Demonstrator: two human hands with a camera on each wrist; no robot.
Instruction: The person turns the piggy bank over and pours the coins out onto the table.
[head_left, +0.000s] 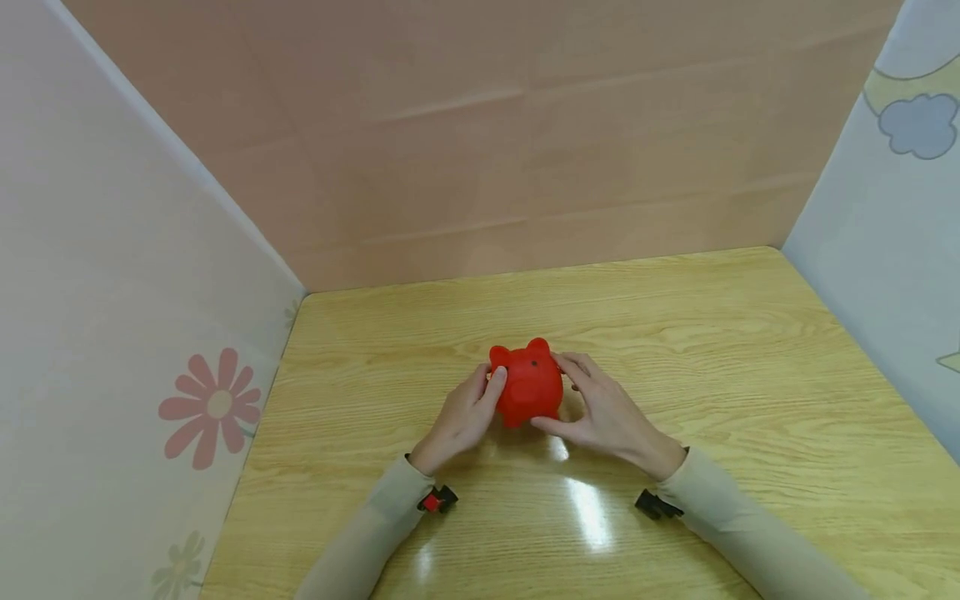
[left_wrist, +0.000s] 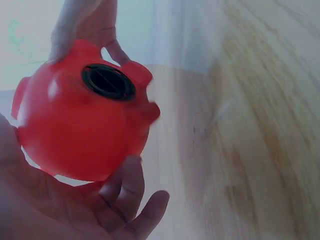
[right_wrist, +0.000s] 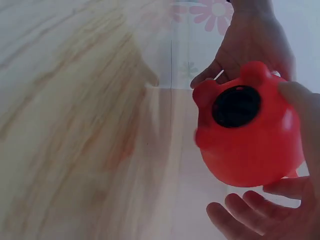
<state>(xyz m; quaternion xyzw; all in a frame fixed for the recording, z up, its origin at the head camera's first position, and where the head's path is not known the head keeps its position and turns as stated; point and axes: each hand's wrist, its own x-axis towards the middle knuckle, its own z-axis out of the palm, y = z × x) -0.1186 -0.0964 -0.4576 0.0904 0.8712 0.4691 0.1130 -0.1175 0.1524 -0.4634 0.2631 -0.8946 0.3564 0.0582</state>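
Red piggy bank (head_left: 531,387) is mid-scene btwn both hands, held just above the wood-grain table (head_left: 375,333), ears up, feet down, snout toward the near side; both wrist cams give me a round blk plug (right_wrist: 237,106) in its underside. L to R from my remote end: far L has a pale wall (head_left: 135,250) w/ a pink flower (head_left: 218,405) print. Creased pinkish-brown backdrop (head_left: 525,150) spans the far side. L sleeve (head_left: 371,525) comes in from near L, w/ a blk-&-red clip (head_left: 438,500) at its cuff. L hand (head_left: 461,412) grips the bank's L side, thumb on the front, fingers curled round behind. Next I get glare (head_left: 588,512) on the tabletop, near side, btwn the arms. R hand (head_left: 607,417) has the bank's R side: thumb low on the near side, index at the far side, pinching it btwn them; other fingers look spread & off it per my R wrist cam. Blk clip (head_left: 658,504) sits by that cuff; R sleeve (head_left: 750,525) runs off near R. Far R, bluish-white wall (head_left: 907,275) w/ a cloud (head_left: 921,125) print.
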